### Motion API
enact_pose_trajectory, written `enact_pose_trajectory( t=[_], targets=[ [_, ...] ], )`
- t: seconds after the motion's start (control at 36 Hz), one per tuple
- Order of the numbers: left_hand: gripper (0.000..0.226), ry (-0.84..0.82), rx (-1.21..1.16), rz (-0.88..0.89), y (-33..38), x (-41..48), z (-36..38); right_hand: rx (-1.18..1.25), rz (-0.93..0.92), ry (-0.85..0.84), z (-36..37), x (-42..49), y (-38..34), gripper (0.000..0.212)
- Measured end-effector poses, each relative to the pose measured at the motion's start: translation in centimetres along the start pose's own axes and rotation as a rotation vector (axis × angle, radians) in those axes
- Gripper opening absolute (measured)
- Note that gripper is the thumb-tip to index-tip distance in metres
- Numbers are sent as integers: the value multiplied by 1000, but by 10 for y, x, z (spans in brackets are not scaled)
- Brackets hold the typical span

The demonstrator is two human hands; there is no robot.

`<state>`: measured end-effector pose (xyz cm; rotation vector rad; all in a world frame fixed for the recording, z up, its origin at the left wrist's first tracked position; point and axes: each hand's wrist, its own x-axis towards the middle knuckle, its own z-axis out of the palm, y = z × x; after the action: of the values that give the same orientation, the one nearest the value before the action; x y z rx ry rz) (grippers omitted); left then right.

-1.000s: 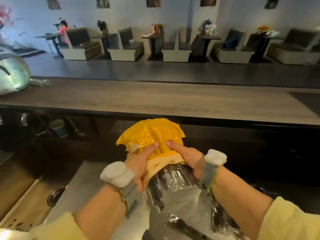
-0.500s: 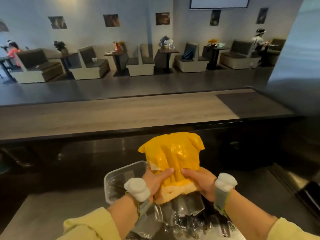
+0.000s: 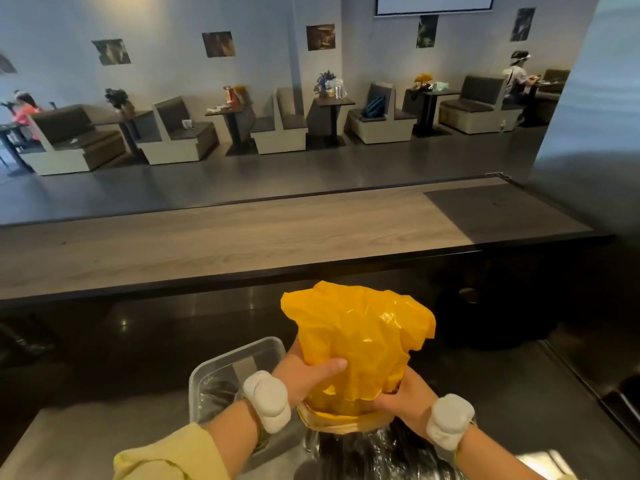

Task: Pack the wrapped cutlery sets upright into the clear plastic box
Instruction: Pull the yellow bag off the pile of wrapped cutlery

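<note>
Grey steel counter (image 3: 86,441) bears clear rectangular plastic box (image 3: 221,367); left hand (image 3: 304,375) and right hand (image 3: 403,400) clutch crumpled yellow plastic bag (image 3: 360,337) over clear-wrapped black cutlery sets (image 3: 374,457), apparently unbagging; next, stand them upright inside.

The bag (image 3: 356,341) sat between both hands, with the left hand (image 3: 304,375) at its 8 o'clock and the right hand (image 3: 401,396) at 5 o'clock. The box (image 3: 221,362) stood on the worktop (image 3: 86,441) just beyond the left wrist. Wrapped cutlery sets (image 3: 374,452) lay under the bag at 6 o'clock. The counter (image 3: 242,244) ran across behind, at 12 o'clock.
</note>
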<state>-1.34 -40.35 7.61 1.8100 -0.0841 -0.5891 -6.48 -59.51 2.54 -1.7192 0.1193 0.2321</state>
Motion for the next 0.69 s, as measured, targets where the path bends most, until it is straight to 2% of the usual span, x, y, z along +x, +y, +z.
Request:
enact_pose_trajectory(
  t=[0.08, 0.17, 0.22, 0.31, 0.39, 0.58, 0.64, 0.67, 0.69],
  targets=[
    [78, -8, 120, -5, -5, 1, 3, -63, 6, 19, 3, -1, 5, 82],
    [67, 3, 207, -18, -7, 2, 7, -91, 15, 77, 4, -1, 10, 47],
    [62, 80, 233, -4, -7, 2, 8, -113, -15, 127, 5, -2, 8, 35],
    [53, 175, 228, 15, -2, 4, 11, -121, -86, 162, 7, -2, 4, 39],
    [48, 200, 216, 6, 3, 10, 14, -116, -123, 180, 6, 0, 5, 43],
    [41, 189, 111, 50, 15, 19, 16, -75, -120, 274, -1, 6, 5, 7],
    [42, 164, 84, 54, 17, 20, 17, -36, -126, 340, -5, 9, 6, 30],
    [43, 140, 87, 49, 18, 21, 17, -28, -134, 357, -8, 10, 6, 31],
    [44, 113, 101, 42, 20, 21, 18, -33, -132, 381, -11, 13, 7, 22]
  ],
)
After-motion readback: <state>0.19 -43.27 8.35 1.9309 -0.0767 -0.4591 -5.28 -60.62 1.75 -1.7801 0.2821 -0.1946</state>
